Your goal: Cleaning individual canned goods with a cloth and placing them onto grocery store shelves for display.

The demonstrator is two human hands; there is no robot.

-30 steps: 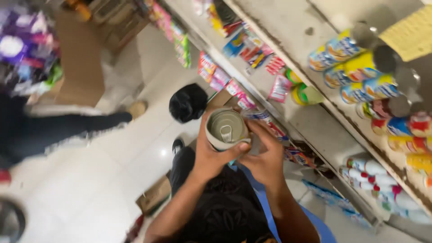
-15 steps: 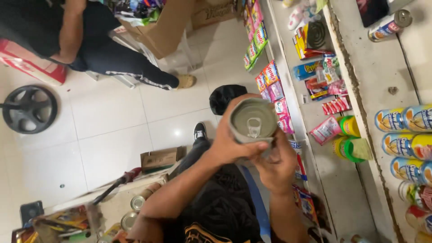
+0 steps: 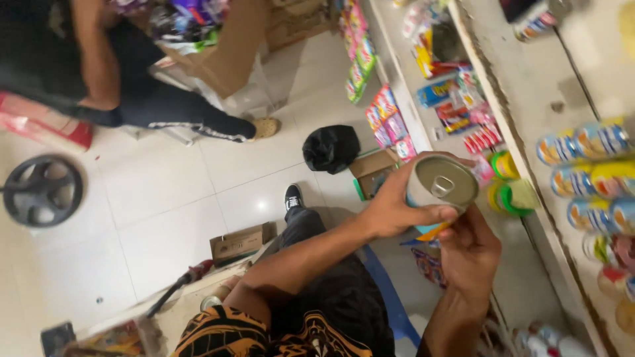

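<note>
A metal can (image 3: 442, 186) with a pull-tab lid is held up in front of me, lid facing the camera. My left hand (image 3: 395, 205) wraps its side with fingers and thumb. Just below the can, my right hand (image 3: 471, 252) touches its lower edge with the fingertips. Both arms reach out over my dark trousers and patterned shirt. To the right runs a grey shelf (image 3: 529, 92) holding rows of coloured cans (image 3: 582, 142).
Another person (image 3: 132, 79) sits on the tiled floor at upper left beside a cardboard box (image 3: 231, 53). A black bag (image 3: 331, 148), a small cardboard box (image 3: 240, 242), a black wheel-shaped thing (image 3: 42, 190) and hanging snack packets (image 3: 387, 116) lie around.
The view swung from the shelves toward the floor, then back a little rightward. The can stays in both hands and now appears further right, near the shelf.
</note>
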